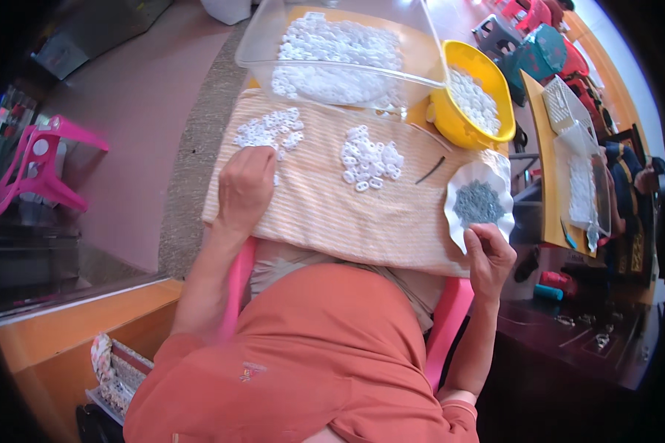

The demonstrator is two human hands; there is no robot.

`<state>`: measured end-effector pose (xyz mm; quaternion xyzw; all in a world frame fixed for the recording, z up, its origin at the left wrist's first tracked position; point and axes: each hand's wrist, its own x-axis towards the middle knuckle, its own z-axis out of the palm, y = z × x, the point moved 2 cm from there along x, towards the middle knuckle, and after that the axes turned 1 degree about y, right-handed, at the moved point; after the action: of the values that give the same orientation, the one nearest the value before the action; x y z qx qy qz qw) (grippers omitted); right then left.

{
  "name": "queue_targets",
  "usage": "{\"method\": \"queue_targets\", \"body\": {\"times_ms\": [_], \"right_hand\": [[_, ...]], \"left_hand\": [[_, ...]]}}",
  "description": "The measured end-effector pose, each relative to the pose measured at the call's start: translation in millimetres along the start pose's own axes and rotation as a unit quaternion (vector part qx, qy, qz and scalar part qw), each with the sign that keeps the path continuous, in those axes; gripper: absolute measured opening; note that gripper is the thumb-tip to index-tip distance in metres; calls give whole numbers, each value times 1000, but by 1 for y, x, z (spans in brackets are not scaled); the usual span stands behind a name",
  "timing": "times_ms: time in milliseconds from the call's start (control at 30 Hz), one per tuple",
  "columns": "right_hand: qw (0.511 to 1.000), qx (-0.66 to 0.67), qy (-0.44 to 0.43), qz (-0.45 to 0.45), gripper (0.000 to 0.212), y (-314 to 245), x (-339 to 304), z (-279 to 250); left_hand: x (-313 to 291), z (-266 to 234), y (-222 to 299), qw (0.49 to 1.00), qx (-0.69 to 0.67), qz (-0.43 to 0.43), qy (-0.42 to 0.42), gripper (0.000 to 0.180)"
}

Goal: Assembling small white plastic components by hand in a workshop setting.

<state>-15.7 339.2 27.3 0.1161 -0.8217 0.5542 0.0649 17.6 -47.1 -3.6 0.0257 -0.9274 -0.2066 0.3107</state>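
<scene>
My left hand (247,181) is closed at the near edge of a loose pile of small white oval pieces with holes (273,131). A bit of white shows beside its fingers; whether they grip it, I cannot make out. At the right, my right hand (489,255) pinches thumb and finger together at the near rim of a white wavy-edged dish (457,184). Tiny grey-blue parts (479,203) fill the dish's middle. Anything inside the pinch is too small to name. Between my hands, farther back, lies a second pile of white pieces (369,157).
A striped cloth (332,221) covers the table. Behind stands a clear plastic bin (414,70) of white pieces, with a yellow basin (504,96) at its right. A dark thin stick (430,170) lies near the dish. A pink stool (41,159) is at far left.
</scene>
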Motion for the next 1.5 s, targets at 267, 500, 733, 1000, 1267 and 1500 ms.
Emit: {"method": "queue_targets", "body": {"times_ms": [267, 500, 733, 1000, 1267, 1500], "right_hand": [[999, -41, 9, -31, 7, 16, 1, -17], [957, -271, -16, -101, 15, 19, -5, -21], [903, -405, -29, -142, 23, 5, -14, -21], [872, -463, -70, -140, 29, 8, -17, -18], [879, -453, -52, -142, 27, 10, -19, -19], [887, -434, -54, -147, 26, 13, -20, -18]], "left_hand": [[3, 0, 2, 998, -66, -23, 10, 17], [3, 2, 7, 976, -187, -104, -29, 18], [-1, 3, 7, 970, -221, -103, -7, 16], [-5, 7, 11, 941, -323, -99, -30, 15], [-12, 13, 13, 900, -401, -161, -49, 17], [-15, 17, 13, 859, -458, -218, -71, 16]]}}
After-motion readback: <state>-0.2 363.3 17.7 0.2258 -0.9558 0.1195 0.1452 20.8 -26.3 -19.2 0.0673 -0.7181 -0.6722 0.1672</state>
